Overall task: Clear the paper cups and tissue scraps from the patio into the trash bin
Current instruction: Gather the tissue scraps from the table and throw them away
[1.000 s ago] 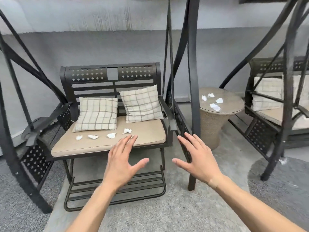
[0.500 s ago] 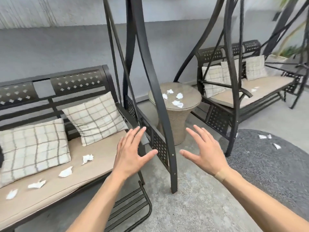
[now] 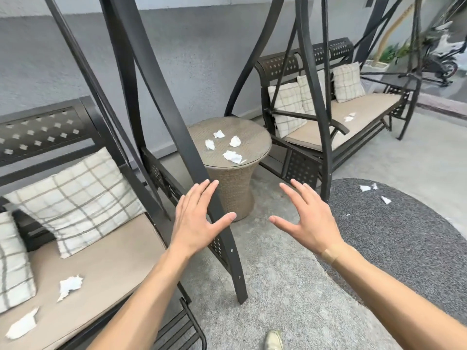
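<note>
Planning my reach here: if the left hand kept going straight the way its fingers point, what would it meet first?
Probably the dark swing-frame post: the left hand overlaps it, fingers pointing up along it toward the wicker table. Depth is unclear.

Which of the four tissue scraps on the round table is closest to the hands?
The biggest scrap, at the table's front edge; the other three lie farther back.

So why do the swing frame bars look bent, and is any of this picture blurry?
Head view: the wide-angle lens bows the swing frame bars, most near the edges. Head view: light is soft and even, with no hard shadows or glare. Head view: the tissue scraps on the round table look sharp; the near cushion's edges smear slightly.
</note>
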A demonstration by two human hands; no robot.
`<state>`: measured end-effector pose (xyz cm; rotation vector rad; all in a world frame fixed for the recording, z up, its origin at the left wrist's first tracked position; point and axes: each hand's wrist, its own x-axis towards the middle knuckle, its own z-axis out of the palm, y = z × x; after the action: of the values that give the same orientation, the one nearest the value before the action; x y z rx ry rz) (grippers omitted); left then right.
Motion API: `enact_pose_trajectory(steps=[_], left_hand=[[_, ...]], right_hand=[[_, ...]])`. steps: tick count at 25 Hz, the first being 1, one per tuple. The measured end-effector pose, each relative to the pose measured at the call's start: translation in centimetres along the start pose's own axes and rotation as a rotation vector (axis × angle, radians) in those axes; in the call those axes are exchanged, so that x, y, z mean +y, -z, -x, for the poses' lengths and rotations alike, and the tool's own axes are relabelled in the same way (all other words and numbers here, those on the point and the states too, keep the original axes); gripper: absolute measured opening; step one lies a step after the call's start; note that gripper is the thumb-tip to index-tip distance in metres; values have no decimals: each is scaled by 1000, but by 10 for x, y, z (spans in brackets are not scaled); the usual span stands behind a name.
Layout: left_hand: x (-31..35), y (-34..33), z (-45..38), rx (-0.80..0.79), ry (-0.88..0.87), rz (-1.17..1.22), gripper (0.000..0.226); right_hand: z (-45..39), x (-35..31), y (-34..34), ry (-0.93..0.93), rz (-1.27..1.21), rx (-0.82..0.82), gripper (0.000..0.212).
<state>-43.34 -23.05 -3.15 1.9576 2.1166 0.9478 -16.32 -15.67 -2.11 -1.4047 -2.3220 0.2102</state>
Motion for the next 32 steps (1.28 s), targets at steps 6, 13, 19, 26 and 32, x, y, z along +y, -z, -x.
enact_pose_trajectory(steps=[6, 13, 19, 26, 32], left_hand=[[15, -62, -101, -31, 80, 12, 87], [9, -103, -194, -16, 102, -11, 85], [-25, -138, -273, -11, 146, 8, 84], [-76, -173, -385, -17, 214, 58, 85], [-109, -185, -461, -45, 293, 64, 85]], right_hand=[[-93, 91, 3, 4, 16, -38, 85], [-190, 151, -6, 10, 13, -59, 87], [-285, 178, -43, 44, 16, -85, 86], [-428, 189, -87, 92, 3, -135, 85], [-520, 192, -123, 114, -38, -182, 87]])
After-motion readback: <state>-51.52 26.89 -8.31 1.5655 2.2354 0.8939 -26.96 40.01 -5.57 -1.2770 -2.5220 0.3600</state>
